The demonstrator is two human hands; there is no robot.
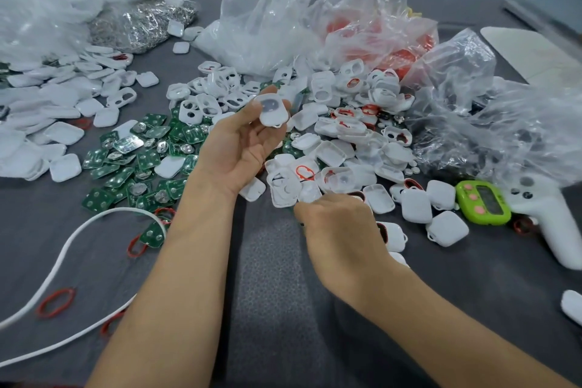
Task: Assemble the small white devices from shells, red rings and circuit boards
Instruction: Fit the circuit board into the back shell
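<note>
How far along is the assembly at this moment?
Done, apparently: a few closed white devices lie beside the green timer. In hand: the left hand holds a white shell; the right hand reaches into the shell pile, its grip hidden. Left: many loose circuit boards, open shells and red rings.
</note>
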